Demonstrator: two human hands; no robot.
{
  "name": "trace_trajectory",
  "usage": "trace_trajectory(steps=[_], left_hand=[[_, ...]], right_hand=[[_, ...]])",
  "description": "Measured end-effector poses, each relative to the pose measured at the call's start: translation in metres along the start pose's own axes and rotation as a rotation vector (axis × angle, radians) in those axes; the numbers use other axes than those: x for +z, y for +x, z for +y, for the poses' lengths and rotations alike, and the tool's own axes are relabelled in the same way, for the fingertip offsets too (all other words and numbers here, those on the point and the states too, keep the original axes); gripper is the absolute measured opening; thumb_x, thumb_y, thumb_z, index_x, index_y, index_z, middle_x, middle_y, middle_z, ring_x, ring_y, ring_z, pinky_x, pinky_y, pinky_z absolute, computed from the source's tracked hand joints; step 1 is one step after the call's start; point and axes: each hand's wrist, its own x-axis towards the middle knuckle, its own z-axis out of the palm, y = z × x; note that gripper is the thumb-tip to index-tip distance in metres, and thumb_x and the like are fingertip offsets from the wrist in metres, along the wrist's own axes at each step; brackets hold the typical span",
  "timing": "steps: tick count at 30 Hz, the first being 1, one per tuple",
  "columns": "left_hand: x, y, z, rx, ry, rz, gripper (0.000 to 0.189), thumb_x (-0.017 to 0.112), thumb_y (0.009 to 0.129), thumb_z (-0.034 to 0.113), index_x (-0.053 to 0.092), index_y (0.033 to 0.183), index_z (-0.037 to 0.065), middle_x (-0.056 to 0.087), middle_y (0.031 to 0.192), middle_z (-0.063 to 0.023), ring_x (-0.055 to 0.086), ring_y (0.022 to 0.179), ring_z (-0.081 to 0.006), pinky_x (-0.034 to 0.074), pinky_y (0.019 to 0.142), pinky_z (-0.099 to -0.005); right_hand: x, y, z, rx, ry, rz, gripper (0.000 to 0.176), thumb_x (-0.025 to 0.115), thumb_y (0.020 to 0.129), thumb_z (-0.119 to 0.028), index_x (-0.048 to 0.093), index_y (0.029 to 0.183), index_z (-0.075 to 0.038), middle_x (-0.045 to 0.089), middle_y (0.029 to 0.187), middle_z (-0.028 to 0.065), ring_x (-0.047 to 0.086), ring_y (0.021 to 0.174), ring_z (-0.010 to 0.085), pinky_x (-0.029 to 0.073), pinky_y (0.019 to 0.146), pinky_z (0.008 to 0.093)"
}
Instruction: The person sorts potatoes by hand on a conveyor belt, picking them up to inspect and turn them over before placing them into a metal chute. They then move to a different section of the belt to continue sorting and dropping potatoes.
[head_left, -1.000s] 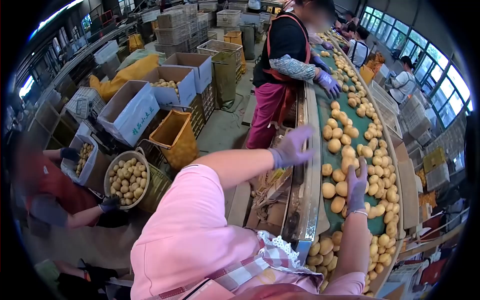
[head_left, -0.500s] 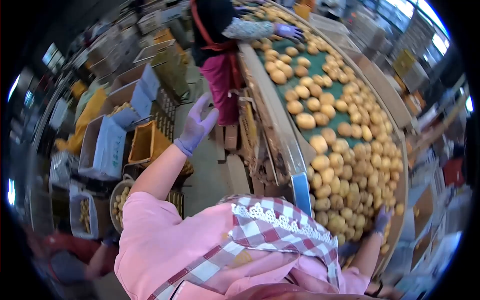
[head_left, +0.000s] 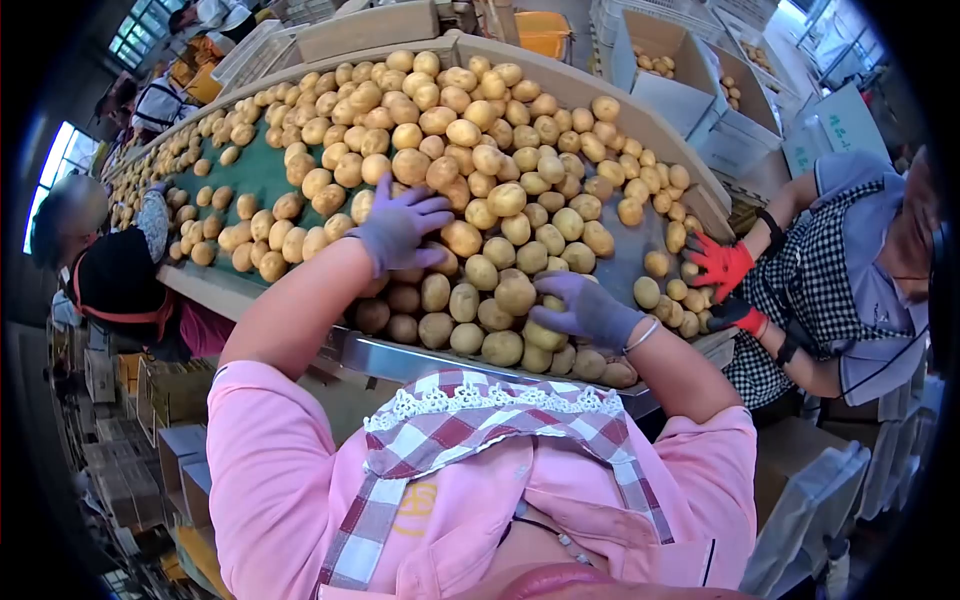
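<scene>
Potatoes (head_left: 500, 230) heaped on the near end of a green belt (head_left: 262, 172), up against its metal rim (head_left: 400, 355). Left hand (head_left: 400, 228), purple glove, lies flat on the heap, grip apart, fingers spread. Right hand (head_left: 588, 308), purple glove, rests over potatoes near the rim; cannot tell whether its grip clasps one. A co-worker's red glove (head_left: 722, 262) touches potatoes at the belt's right edge.

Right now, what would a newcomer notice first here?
The heap of yellow potatoes covering the green belt fills the middle. The person's left hand and right hand, in purple gloves, lie on it near the front edge. At the right, a co-worker's red gloves reach in.
</scene>
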Motion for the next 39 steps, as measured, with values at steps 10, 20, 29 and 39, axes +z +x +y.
trace_trajectory(steps=[10, 20, 29, 39], left_hand=[[0.014, -0.163, -0.194, -0.650, -0.115, 0.201, 0.055, 0.067, 0.083, 0.031, 0.054, 0.136, 0.023, 0.045, 0.147, -0.0103, 0.046, 0.132, -0.0356, 0.041, 0.106, -0.0545], [-0.056, -0.062, -0.160, -0.393, 0.143, 0.763, 0.054, 0.070, 0.087, 0.022, 0.054, 0.136, 0.008, 0.053, 0.138, -0.0264, 0.055, 0.121, -0.0424, 0.045, 0.100, -0.0470], [-0.040, 0.037, -0.045, -0.046, 0.196, 0.048, 0.052, 0.078, 0.071, 0.033, 0.063, 0.121, 0.025, 0.037, 0.154, 0.0034, 0.036, 0.141, -0.0259, 0.025, 0.107, -0.0721], [-0.027, -0.136, -0.151, -0.844, 0.366, -0.132, 0.053, 0.072, 0.079, 0.034, 0.057, 0.129, 0.026, 0.038, 0.154, -0.0018, 0.028, 0.145, -0.0381, 0.031, 0.104, -0.0688]], right_hand=[[-0.081, 0.036, 0.043, 0.200, 0.004, 0.450, 0.027, 0.068, 0.090, -0.015, 0.067, 0.111, 0.001, 0.071, 0.094, 0.0154, 0.069, 0.081, 0.0204, 0.054, 0.073, 0.0301], [-0.069, 0.323, 0.072, -0.431, -0.270, 0.469, 0.046, 0.068, 0.084, -0.042, 0.063, 0.123, -0.017, 0.067, 0.112, 0.0126, 0.064, 0.103, 0.0320, 0.051, 0.091, 0.0449], [-0.070, 0.249, 0.046, -0.018, -0.323, 0.218, 0.038, 0.070, 0.084, -0.044, 0.069, 0.116, -0.025, 0.062, 0.115, 0.0129, 0.062, 0.107, 0.0329, 0.052, 0.087, 0.0447], [-0.027, 0.007, 0.026, 0.085, -0.052, -0.023, 0.046, 0.073, 0.081, -0.032, 0.060, 0.115, -0.004, 0.063, 0.112, 0.0178, 0.061, 0.103, 0.0366, 0.053, 0.083, 0.0455]])
